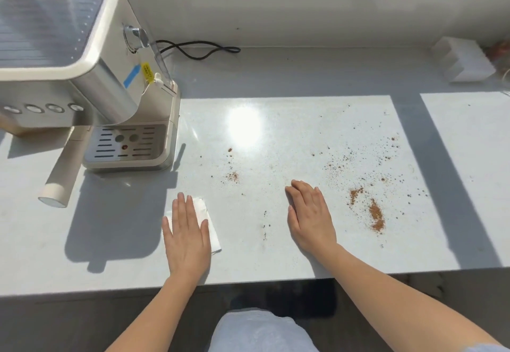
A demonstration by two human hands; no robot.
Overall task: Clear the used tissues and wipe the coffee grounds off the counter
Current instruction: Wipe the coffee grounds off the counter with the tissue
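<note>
While coffee grounds (pixel 376 217) dot the counter (pixel 303 255), step: wiping looks about to begin.
Your left hand (pixel 187 238): flat, fingers straight, pressing a folded white tissue (pixel 214 237) near the front edge.
Your right hand (pixel 310 215): flat, empty, resting on the counter.
Coffee grounds: scattered rightward, thickest just beyond your right hand.
Next move: sweep the tissue right, gathering coffee grounds without pushing them off the edge.

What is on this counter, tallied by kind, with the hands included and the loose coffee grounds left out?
hands: 2, left hand and right hand
tissue: 1, folded, under the left hand
coffee machine: 1
black cable: 1
white box: 1, blurred, far right
Total: 6
</note>
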